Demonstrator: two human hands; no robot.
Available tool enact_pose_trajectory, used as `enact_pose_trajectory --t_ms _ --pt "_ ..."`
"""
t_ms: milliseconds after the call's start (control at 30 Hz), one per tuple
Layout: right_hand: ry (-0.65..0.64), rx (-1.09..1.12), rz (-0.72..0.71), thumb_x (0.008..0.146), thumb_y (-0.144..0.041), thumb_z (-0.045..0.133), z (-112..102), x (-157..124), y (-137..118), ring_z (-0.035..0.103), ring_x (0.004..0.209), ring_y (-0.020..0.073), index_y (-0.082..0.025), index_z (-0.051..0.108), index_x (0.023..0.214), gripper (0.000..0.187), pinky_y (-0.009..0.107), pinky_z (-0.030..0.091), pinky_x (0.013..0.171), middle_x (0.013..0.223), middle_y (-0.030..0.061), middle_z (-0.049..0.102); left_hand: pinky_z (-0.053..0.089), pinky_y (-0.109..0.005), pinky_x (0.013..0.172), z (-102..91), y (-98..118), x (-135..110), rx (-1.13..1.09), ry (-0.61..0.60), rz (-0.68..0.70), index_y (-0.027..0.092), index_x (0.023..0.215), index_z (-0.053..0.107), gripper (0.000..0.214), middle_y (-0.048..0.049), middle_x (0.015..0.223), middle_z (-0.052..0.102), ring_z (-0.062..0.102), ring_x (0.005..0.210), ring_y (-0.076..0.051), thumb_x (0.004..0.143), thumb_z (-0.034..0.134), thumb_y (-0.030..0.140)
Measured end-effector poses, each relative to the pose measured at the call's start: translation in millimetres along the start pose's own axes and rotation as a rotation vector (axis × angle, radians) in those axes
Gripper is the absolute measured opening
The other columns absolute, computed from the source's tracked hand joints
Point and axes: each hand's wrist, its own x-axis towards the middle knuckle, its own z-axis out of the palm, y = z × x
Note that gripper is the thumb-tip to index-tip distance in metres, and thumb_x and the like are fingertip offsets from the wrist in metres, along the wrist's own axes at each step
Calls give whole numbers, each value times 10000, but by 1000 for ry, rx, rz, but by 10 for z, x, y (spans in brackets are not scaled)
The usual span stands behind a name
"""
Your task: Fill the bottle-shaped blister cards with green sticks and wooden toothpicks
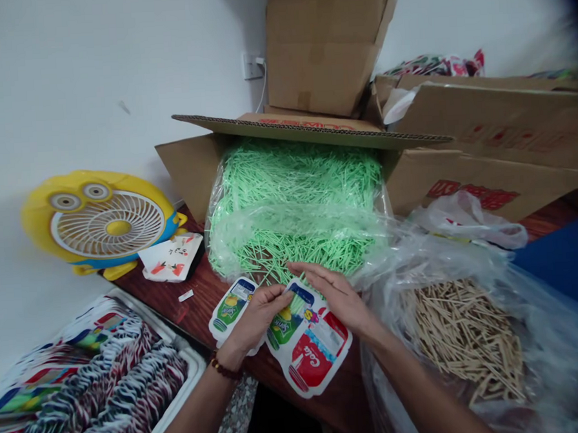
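My left hand pinches the top edge of a flat printed bottle-shaped pouch, green and red with "Cola" on it. My right hand lies over the pouch's upper part, fingers stretched toward the left. A second green bottle-shaped pouch lies just left of my left hand on the brown table. Right behind both hands is a clear plastic bag full of thin green sticks, spilling out of an open cardboard box.
A clear bag of tan wooden sticks sits at right. Cardboard boxes stack at the back. A yellow cartoon fan stands at left, a small card beside it. A white tray of striped packets is at lower left.
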Motion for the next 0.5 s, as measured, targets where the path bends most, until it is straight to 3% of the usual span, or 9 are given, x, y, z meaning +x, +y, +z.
enact_pose_trajectory --t_ms 100,300,400,500 --pt "-107 -255 -21 941 -401 427 -58 -28 -33 513 1213 227 -258 557 1277 388 415 352 1061 1308 36 579 391 -191 524 12 -9 34 -54 -18 30 139 739 654 273 23 602 579 503 522 -86 749 705 407" --pt "-301 -553 -133 931 -432 439 -103 -56 -35 268 1391 208 -267 256 1462 585 425 234 1142 1523 45 278 321 -174 498 46 -28 99 -53 -2 141 131 604 614 284 55 542 499 415 498 -58 749 722 351" --pt "-216 -564 -112 911 -407 483 -177 -45 -42 439 1286 226 -258 345 1423 551 421 352 1066 1422 82 455 364 -179 541 65 -14 125 -69 13 165 136 686 667 231 39 607 570 473 545 -71 763 708 349" --pt "-116 -573 -18 882 -382 536 -279 -44 -77 649 893 199 -242 554 1235 380 334 501 798 1004 46 699 418 -198 592 71 9 120 -87 20 176 149 827 702 195 15 696 640 548 610 -99 790 685 340"
